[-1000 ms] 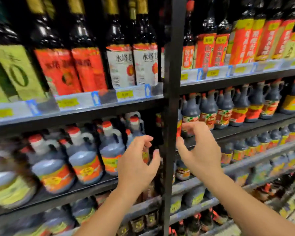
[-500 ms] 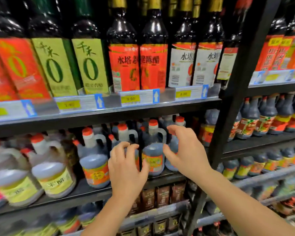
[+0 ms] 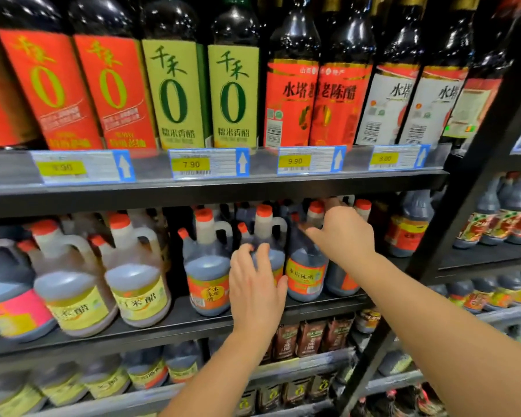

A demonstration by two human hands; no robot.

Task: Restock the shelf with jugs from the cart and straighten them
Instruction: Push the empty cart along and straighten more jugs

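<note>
Head view: on the shelf (image 3: 163,323), the left hand (image 3: 256,287) wraps the body of the middle jug (image 3: 266,225), directly ahead of it. The right hand (image 3: 343,233) appears to grip the neck of the right jug (image 3: 304,275). Both jugs stand upright, side by side.
</note>
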